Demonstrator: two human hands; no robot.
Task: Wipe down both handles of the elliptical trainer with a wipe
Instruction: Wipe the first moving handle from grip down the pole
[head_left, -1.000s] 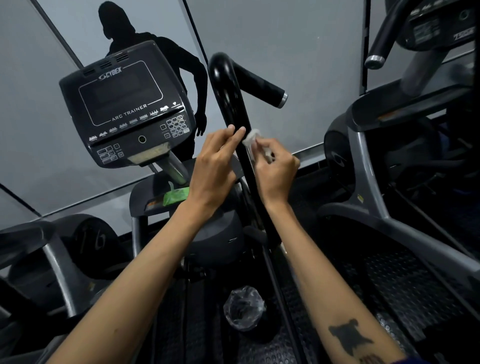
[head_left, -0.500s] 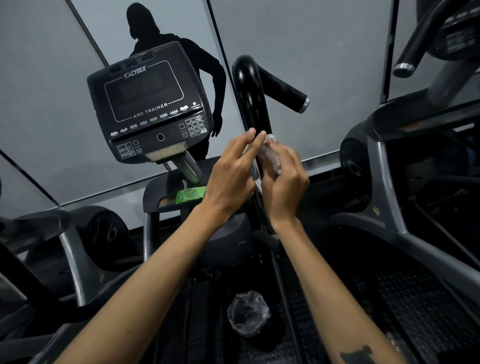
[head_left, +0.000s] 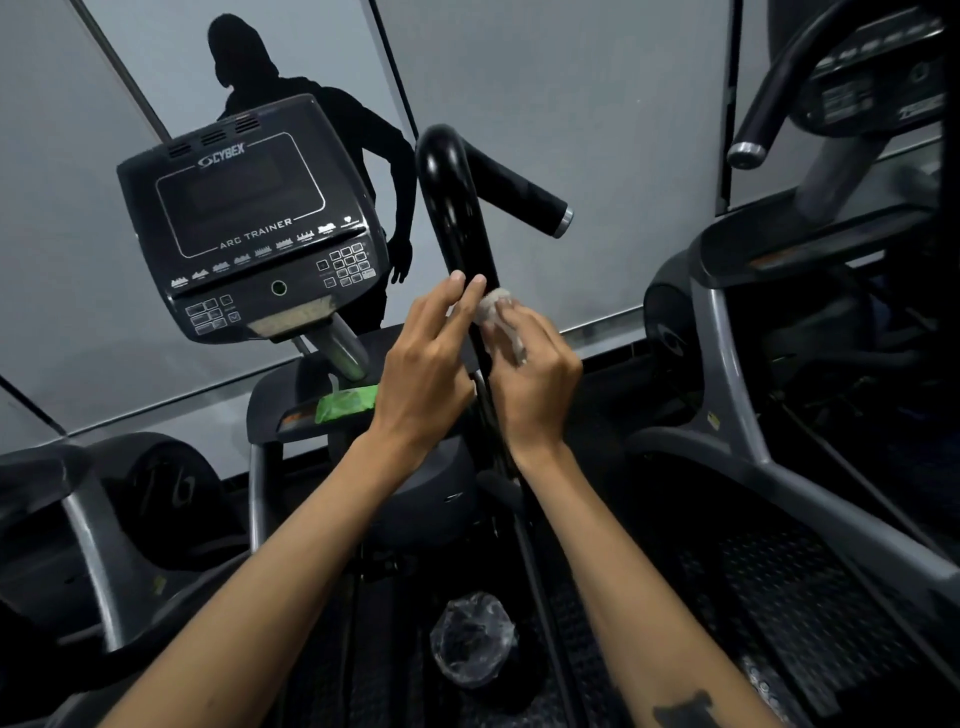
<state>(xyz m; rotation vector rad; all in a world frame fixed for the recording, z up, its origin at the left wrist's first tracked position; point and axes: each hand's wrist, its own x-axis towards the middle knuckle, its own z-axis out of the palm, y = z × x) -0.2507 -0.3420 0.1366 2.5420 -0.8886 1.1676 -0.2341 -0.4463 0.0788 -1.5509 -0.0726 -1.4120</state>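
A glossy black handle (head_left: 457, 208) of the trainer rises in the middle and bends right into a grip with a silver cap. My right hand (head_left: 535, 379) holds a crumpled white wipe (head_left: 498, 312) against the handle's right side, below the bend. My left hand (head_left: 426, 369) lies on the handle's left side with straight fingers touching the bar. The bar's stretch between my hands is hidden. The trainer's other handle is out of view.
The Cybex console (head_left: 249, 223) stands left of the handle, with a green wipe pack (head_left: 345, 408) on the shelf below it. A clear plastic-lined cup (head_left: 472, 639) sits low between the pedals. Another machine (head_left: 779, 291) stands close on the right, a mirror wall behind.
Both hands stay on the same part of the handle, with the wipe shifting slightly up and down the bar. The camera view has drifted left and down.
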